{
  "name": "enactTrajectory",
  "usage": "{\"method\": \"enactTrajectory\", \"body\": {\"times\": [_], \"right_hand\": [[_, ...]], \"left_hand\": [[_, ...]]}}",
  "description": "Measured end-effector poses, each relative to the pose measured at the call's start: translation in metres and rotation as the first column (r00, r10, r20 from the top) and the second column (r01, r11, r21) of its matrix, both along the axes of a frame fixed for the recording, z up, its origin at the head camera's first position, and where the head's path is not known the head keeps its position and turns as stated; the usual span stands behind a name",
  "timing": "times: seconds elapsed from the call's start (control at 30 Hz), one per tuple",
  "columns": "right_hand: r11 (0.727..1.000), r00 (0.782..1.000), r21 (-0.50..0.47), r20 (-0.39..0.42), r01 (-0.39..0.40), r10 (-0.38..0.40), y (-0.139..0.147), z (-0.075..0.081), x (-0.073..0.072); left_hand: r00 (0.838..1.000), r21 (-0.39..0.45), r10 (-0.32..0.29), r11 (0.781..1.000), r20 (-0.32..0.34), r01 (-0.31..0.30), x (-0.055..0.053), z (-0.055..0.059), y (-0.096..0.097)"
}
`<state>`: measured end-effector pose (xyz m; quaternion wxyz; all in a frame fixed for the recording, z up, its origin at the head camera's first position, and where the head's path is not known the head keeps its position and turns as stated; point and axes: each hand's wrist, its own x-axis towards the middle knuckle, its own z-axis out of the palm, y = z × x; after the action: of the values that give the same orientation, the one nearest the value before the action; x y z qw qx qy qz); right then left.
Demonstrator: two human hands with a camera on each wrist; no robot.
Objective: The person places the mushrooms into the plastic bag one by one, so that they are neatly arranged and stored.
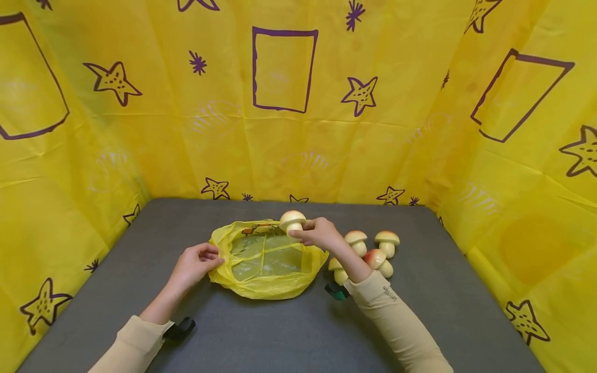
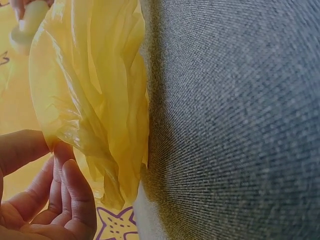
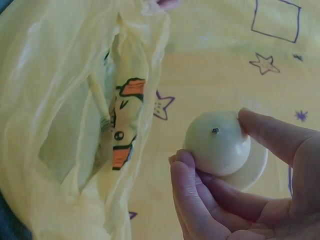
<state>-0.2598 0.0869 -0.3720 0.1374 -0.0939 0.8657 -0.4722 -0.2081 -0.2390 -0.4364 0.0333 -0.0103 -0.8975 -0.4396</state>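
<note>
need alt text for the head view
A person's right hand holds a mushroom near an open yellow bag while the left hand pinches the bag's edge. Four more mushrooms show on the gray table, right of the bag.

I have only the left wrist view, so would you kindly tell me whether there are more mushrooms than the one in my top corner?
Observer: Yes, the head view shows at least four more mushrooms grouped on the table, to the right of the yellow bag.
Operator: Thank you. Is the bag's mouth open?
Observer: It is; the head view looks down into a wide, spread opening.
Operator: And is there any mark on what the right hand holds?
Observer: The right wrist view shows a small dark spot on the stem end of the held mushroom.
</note>
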Motion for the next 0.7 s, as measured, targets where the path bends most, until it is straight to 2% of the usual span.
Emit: {"method": "enactTrajectory", "body": {"times": [0.33, 0.53, 0.7], "right_hand": [[1.0, 1.0, 0.016, 0.002, -0.026, 0.026, -0.02, 0.005, -0.008], [1.0, 0.999, -0.008, 0.027, -0.022, 0.023, -0.033, 0.002, -0.015], [0.999, 0.999, 0.015, 0.024, -0.034, 0.034, -0.044, 0.002, -0.02]], "left_hand": [[1.0, -0.004, 0.0, 1.0, 0.004, 0.0, 0.0, 0.0, 0.0], [1.0, -0.004, -0.001, 1.0, 0.004, 0.001, 0.0, 0.001, -0.001], [1.0, 0.006, -0.005, 1.0, 0.006, 0.005, 0.0, 0.001, -0.001]]}}
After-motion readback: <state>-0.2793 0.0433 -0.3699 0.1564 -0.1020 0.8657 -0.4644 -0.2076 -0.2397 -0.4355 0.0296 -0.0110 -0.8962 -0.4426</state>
